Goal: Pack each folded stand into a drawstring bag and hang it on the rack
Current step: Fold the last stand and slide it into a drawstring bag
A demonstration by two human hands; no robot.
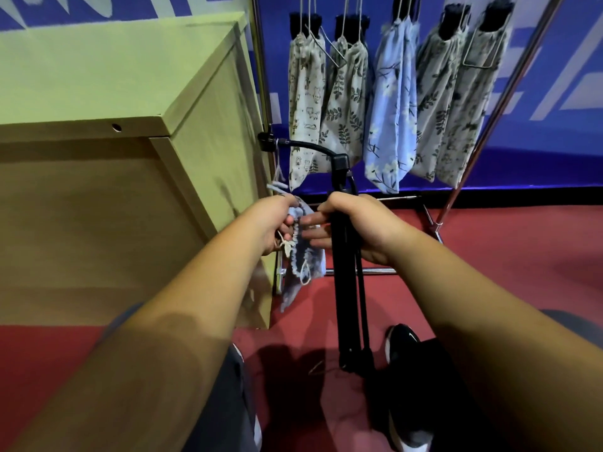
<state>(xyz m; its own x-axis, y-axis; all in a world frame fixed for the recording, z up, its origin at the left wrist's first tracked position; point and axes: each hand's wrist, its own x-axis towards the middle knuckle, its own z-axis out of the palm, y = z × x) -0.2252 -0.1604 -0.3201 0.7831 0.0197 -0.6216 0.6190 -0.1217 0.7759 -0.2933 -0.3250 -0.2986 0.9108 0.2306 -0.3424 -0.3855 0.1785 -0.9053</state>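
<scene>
My right hand (365,223) grips a black folded stand (350,288) near its upper end; the stand hangs upright, its legs pointing down toward the floor, and a curved black neck arches off its top to the left. My left hand (275,223) pinches the gathered mouth of a light-blue drawstring bag (301,269), which droops empty just left of the stand. My right fingertips touch the bag's mouth. A cream drawstring knot dangles by my left palm.
Several filled drawstring bags (391,109) hang from the metal rack (496,102) against the blue wall ahead. A wooden table (114,93) stands close on the left. Red floor below, with my black shoe (404,347) near the stand's foot.
</scene>
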